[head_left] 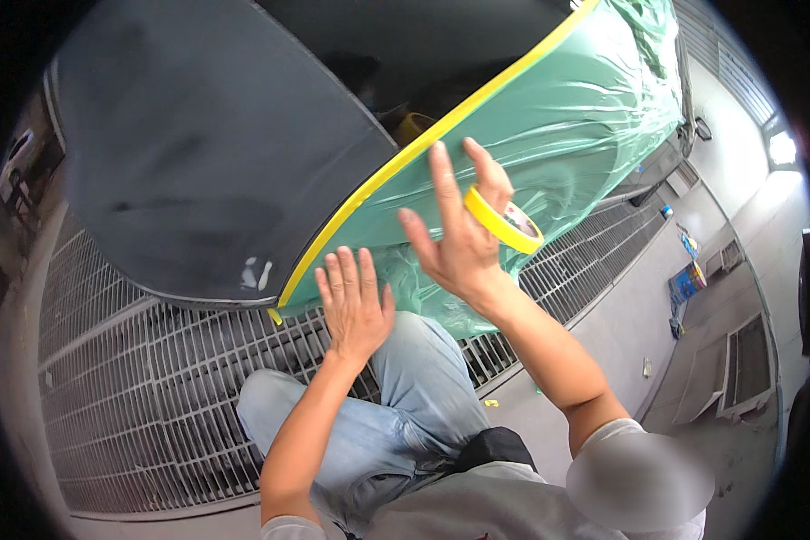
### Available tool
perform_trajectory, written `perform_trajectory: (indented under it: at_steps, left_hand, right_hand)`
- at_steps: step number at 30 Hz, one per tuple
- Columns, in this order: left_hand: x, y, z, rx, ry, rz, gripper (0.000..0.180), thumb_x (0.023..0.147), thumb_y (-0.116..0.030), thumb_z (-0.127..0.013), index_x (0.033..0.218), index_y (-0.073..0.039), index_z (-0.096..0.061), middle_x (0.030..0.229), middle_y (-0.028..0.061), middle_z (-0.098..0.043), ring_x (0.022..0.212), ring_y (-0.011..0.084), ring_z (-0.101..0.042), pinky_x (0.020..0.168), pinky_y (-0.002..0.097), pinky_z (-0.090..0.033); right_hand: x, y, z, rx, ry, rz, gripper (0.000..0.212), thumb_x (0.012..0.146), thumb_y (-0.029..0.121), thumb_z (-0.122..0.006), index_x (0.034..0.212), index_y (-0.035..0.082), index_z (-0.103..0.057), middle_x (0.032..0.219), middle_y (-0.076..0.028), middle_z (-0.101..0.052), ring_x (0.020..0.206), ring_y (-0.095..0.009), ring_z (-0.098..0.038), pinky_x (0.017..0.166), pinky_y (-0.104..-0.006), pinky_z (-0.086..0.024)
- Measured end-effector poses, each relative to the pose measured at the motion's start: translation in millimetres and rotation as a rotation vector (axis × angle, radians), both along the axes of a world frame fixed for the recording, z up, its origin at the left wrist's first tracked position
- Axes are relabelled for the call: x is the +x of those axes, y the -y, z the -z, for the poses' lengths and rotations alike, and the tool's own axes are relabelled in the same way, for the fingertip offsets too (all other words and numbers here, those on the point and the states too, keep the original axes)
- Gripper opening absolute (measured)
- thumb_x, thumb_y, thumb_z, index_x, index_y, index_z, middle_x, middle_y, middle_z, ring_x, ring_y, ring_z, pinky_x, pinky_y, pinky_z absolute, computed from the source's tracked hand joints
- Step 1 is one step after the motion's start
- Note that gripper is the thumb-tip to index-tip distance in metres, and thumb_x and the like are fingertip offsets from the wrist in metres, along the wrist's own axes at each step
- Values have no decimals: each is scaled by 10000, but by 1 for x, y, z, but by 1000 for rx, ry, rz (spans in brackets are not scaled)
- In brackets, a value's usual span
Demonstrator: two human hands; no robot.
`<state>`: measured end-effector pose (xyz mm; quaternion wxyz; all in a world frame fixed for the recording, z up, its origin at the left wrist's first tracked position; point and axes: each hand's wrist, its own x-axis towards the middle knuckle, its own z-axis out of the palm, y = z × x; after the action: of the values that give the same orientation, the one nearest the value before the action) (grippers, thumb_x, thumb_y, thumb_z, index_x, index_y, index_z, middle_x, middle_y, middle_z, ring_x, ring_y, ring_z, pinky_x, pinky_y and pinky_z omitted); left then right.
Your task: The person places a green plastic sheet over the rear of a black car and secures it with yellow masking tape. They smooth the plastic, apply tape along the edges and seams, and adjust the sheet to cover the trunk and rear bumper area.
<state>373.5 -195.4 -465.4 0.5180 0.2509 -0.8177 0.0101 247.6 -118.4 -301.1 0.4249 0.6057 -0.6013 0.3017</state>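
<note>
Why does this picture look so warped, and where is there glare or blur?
Head view: the fisheye lens bows the floor grating toward the edge; head view, right: a bright light glares white; head view, centre: green film shows streaky highlights, while the left hand and right hand look fairly sharp; head view, lower right: a grey oval is blurred beyond recognition.

Floor grating (198, 387), yellow scrap (490, 402) on pale floor (621, 315)

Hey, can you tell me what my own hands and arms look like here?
Your left hand and right hand are ungloved; no watch or wristband shows. Both forearms are bare, below short, pale grey sleeves.
</note>
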Motion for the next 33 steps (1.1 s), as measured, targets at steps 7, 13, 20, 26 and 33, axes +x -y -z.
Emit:
perform_trajectory:
  at_steps: [7, 13, 20, 26, 33]
  left_hand:
    - [51, -53, -6, 702, -457, 492, 160, 972, -91, -676, 1081, 26, -687, 1046, 145, -715, 907, 236, -711, 801, 338, -557]
    - [85, -71, -21, 1000, -719, 589, 232, 1054, -165, -633, 1193, 19, -654, 927, 33, -681, 797, 79, -602, 749, 250, -500]
    - [101, -73, -25, 616, -642, 409, 334, 902, -117, -798, 1179, 21, -672, 1002, 132, -684, 810, 198, -666, 720, 318, -541]
    - [110, -79, -19, 443, -439, 374, 256, 848, 6, -810, 1080, 25, -703, 986, 135, -684, 829, 216, -676, 737, 317, -554]
    - [97, -83, -1, 514, -405, 264, 233, 872, 19, -736, 1095, -21, -679, 1001, 141, -647, 847, 332, -663, 712, 417, -540]
  right_hand:
    - [36, -74, 49, 612, 695, -581, 824, 951, -80, -599, 1631, -47, -133, 1102, -179, -607, 860, -243, -609, 794, -368, -531]
    - [48, -78, 55, 808, 897, -711, 836, 922, 20, -764, 1606, -18, -285, 1021, -108, -774, 977, -160, -721, 975, -339, -531]
    - [60, -66, 54, 895, 843, -732, 660, 881, -8, -770, 1483, -36, -502, 1126, -126, -777, 1089, -207, -734, 994, -361, -528]
    - [67, -59, 68, 901, 808, -746, 736, 831, -85, -721, 1515, -34, -454, 1263, -253, -699, 1122, -355, -721, 906, -374, -570]
    - [80, -56, 77, 1062, 712, -467, 893, 829, -130, -673, 1608, -6, -255, 1247, -266, -690, 1119, -422, -697, 897, -422, -586]
